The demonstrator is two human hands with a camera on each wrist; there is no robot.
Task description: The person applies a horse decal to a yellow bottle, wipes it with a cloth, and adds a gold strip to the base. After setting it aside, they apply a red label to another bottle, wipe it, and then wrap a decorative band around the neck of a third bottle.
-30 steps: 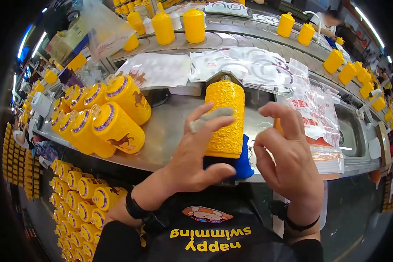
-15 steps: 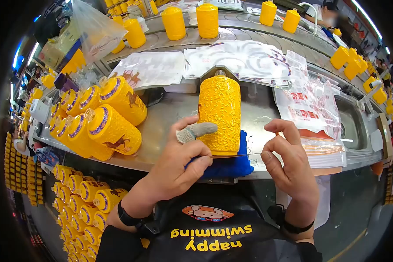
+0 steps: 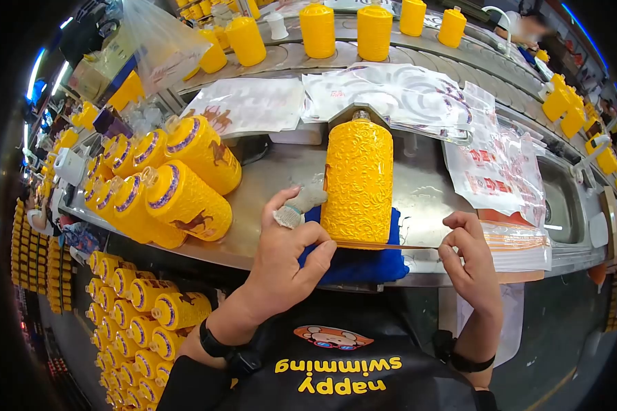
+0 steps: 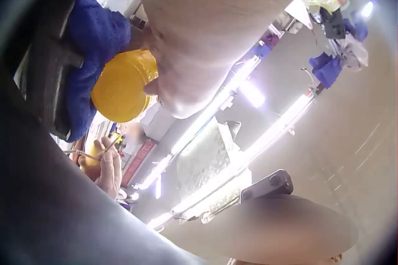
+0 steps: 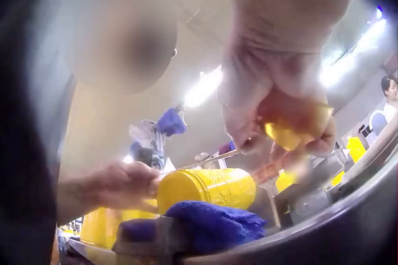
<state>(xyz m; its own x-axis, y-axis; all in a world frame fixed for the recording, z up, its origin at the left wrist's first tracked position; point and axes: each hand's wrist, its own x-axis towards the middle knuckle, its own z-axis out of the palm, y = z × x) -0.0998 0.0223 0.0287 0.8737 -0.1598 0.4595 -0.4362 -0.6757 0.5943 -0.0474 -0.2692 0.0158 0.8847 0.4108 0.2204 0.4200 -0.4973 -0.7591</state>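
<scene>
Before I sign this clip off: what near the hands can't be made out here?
Thin strip between left hand and right hand: markings unreadable; head view sees it nearly edge-on.
Front yellow bottle: downward side hidden by its own body, head view.
Blue cloth: part covered by the bottle, head view.
Left hand's fingertips: mostly blocked by the hand itself, left wrist view.
Bottle stack, lower left: cut off by the bottom edge, head view.

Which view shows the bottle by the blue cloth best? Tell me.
The head view: the bottle appears nearly whole, neck to base. The left wrist shows mainly its base, the right wrist its base and side.
</scene>
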